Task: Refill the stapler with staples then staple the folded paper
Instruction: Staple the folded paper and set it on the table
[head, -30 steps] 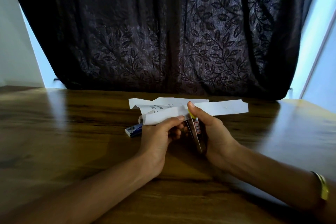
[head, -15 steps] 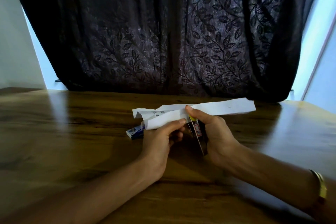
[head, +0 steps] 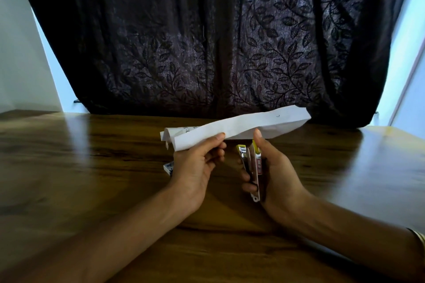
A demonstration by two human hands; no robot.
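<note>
Over wooden table, pinching folded paper left-handed, gripping stapler right-handed, needing paper edge fed fully into mouth at 12 o'clock.

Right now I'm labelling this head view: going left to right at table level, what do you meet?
staple box → left hand → stapler → right hand → bracelet
</note>
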